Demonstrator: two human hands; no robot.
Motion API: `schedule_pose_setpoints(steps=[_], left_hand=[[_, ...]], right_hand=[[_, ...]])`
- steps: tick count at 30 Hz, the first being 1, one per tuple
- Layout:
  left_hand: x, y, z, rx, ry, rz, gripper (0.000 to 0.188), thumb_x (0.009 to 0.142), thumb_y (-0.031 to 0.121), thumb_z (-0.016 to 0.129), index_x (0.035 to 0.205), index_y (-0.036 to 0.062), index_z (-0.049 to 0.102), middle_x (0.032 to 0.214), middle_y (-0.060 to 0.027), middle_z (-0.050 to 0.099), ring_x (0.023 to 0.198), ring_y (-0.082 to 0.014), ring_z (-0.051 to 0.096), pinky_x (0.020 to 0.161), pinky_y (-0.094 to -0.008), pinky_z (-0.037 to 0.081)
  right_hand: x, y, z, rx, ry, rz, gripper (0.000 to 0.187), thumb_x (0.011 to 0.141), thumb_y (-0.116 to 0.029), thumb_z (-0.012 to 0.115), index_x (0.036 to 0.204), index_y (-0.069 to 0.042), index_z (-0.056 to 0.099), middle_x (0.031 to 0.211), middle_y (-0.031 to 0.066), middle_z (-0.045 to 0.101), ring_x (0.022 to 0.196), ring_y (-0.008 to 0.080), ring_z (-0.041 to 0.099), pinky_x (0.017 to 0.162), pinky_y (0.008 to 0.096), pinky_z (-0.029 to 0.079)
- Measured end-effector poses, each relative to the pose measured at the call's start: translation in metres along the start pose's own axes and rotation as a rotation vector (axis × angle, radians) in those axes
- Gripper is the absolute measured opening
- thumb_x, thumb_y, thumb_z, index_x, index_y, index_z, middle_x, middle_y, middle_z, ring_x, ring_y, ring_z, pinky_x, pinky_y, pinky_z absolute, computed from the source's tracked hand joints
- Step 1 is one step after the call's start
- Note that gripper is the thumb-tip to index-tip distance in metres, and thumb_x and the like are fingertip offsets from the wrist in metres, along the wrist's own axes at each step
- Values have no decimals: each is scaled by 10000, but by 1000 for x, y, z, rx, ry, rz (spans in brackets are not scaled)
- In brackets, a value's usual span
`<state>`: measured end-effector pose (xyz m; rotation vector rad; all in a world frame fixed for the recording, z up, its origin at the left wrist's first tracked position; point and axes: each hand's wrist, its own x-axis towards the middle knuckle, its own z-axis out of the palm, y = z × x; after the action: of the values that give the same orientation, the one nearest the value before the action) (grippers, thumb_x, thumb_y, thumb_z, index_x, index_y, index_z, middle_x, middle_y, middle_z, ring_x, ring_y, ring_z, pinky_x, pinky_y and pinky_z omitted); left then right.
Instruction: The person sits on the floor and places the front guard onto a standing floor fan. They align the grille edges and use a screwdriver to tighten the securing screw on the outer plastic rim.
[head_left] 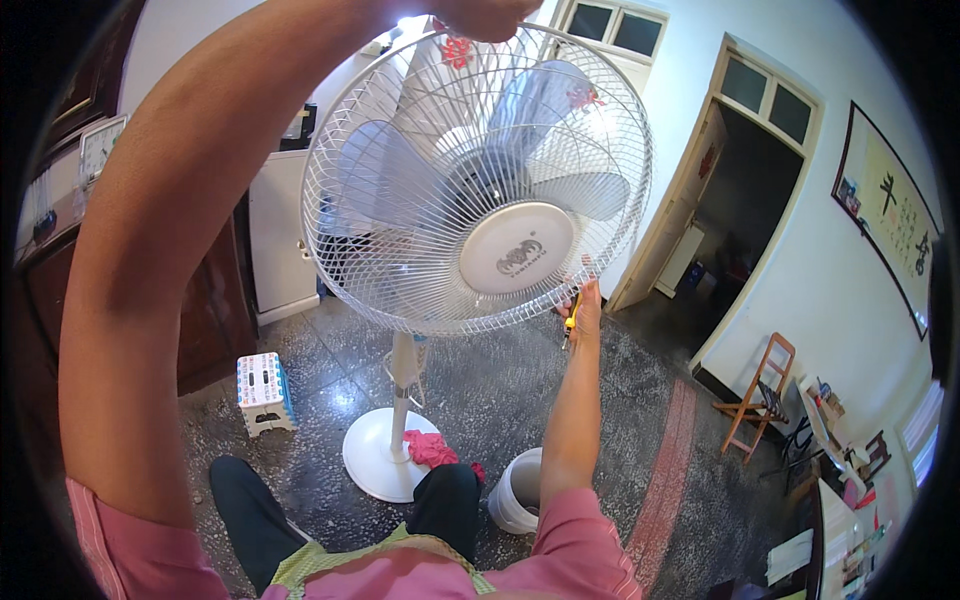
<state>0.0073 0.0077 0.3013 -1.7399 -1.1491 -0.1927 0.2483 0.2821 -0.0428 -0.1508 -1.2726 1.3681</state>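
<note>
A white pedestal fan stands in front of me, with its round wire guard (390, 290) around grey blades (380, 170) and a white centre badge (515, 235). My left hand (488, 14) is closed at the top rim of the guard, partly cut off by the upper edge of the view. Beside the lower right rim, my right hand (588, 308) holds a small screwdriver (571, 320) with a yellow handle, its metal end pointing down. Some of the right fingers are hidden behind the wires. The fan's pole (403, 370) rises from a round white base (372, 460).
A pink cloth (430, 449) lies on the base, close to my knee. To its right stands a whitish bucket (512, 495). A folding step stool (264, 392) is at the left, a wooden folding chair (757, 400) at the right. Beyond the fan is an open doorway (740, 210).
</note>
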Motion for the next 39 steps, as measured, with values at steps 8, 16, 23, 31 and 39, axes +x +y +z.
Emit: schedule_pose_setpoints(steps=[8,16,23,31,39], left_hand=[[21,15,3,-588,-133,-91,449,682,360,580,855,-54,604,864,-260,577,843,-324,572,750,-375,427],[27,48,-11,-442,-228,-243,861,602,435,682,1199,-99,368,1235,-258,385,1129,-346,405,954,-331,316],[37,44,0,-605,-215,-236,816,640,347,665,1219,-114,322,1292,-250,309,1197,-328,320,986,-346,271],[30,52,-10,-664,-327,-221,663,671,321,642,1133,-108,435,1223,-255,389,1137,-357,391,914,-444,353],[24,41,-12,-626,-336,-261,583,697,371,630,1166,54,488,1268,-183,375,1121,-378,398,857,-549,370]], right_hand=[[3,9,14,-13,-54,-27,619,735,-412,626,1218,-137,352,738,-17,446,488,66,423,368,187,344],[-3,-3,16,-25,27,-14,595,720,-398,653,1177,-126,387,707,-56,398,501,29,404,380,155,362],[2,-12,-4,-153,21,11,565,756,-439,591,1176,-126,380,656,-41,404,471,44,408,355,162,350],[42,-90,16,-371,175,-51,485,817,-505,459,1021,-65,463,610,1,487,412,47,418,334,167,338],[39,-95,39,-238,46,-105,561,807,-472,503,1196,-83,392,864,76,567,441,38,423,344,165,345]])
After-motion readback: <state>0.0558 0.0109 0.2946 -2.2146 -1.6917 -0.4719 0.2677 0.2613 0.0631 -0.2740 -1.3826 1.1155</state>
